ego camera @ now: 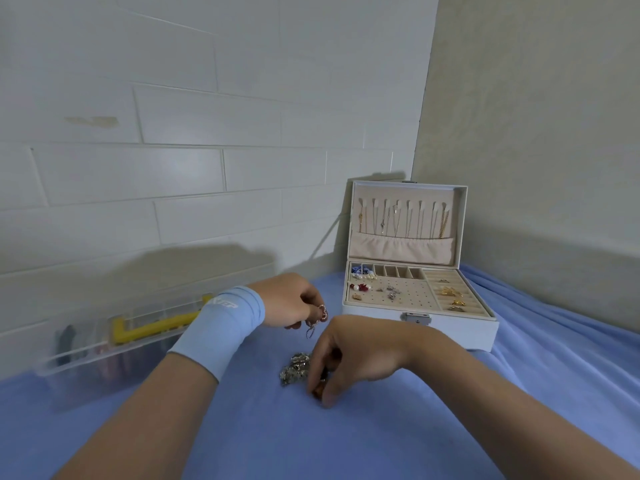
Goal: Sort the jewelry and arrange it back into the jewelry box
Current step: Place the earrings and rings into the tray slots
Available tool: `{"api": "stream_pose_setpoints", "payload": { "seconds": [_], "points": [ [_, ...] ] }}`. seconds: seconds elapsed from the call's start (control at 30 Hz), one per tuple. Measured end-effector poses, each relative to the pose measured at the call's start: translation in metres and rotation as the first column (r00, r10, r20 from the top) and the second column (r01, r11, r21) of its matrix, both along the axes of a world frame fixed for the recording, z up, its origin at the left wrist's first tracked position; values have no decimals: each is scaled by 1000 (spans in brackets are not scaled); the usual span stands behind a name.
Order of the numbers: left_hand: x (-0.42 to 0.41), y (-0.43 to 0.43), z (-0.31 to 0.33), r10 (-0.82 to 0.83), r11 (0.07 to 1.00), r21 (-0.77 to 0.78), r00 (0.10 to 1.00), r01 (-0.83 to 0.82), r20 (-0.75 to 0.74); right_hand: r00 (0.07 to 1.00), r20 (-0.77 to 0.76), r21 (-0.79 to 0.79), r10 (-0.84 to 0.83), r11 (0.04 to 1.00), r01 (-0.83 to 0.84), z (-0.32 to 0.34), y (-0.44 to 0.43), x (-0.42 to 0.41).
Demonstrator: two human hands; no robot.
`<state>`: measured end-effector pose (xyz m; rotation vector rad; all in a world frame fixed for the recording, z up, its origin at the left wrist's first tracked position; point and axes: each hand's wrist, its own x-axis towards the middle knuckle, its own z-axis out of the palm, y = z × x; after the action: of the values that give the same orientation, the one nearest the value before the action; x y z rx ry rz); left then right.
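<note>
Left hand (287, 299) pinches a dangling pink-red piece (322, 312); right hand (349, 351) pinches a small brownish piece (318, 391) beside the silver jewelry heap (294, 368) on blue cloth (346, 445). Jewelry box (415, 336) open at two o'clock. Pieces likely light, tangle-prone: lift singly by hook.

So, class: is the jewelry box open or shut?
Open. The jewelry box has its lid raised upright, showing the tray.

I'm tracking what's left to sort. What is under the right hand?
A small brownish piece shows between the right hand's fingertips, on the blue cloth, beside a silvery jewelry heap. The palm covers whatever else lies beneath.
</note>
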<state>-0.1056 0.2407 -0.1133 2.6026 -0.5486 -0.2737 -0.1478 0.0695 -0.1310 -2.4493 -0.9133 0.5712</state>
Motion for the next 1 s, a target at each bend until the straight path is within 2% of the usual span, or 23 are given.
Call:
{"api": "stream_pose_setpoints", "payload": {
  "seconds": [0.13,0.27,0.37,0.57,0.77,0.83,1.0],
  "points": [
    [2,2,1,23,997,-70,999,-21,29,996,8,134,-90,987,88,13,-16,5],
    [8,0,7,99,986,-151,979,-73,177,960,-237,416,-149,877,239,24,-38,15],
    [12,-9,13,103,959,-280,972,-42,209,945,-283,484,-165,826,289,28,-52,23],
    [36,-44,24,100,918,-397,959,13,264,902,-227,586,-367,688,427,50,-84,46],
    [71,-81,24,107,862,-506,970,20,219,731,-108,591,-674,548,592,55,-109,89],
    [84,-89,22,111,871,-491,969,13,221,692,-51,574,-720,546,610,49,-112,105],
    [110,-98,14,144,836,-547,977,-33,160,671,27,523,-741,583,622,28,-106,134]
  ]
}}
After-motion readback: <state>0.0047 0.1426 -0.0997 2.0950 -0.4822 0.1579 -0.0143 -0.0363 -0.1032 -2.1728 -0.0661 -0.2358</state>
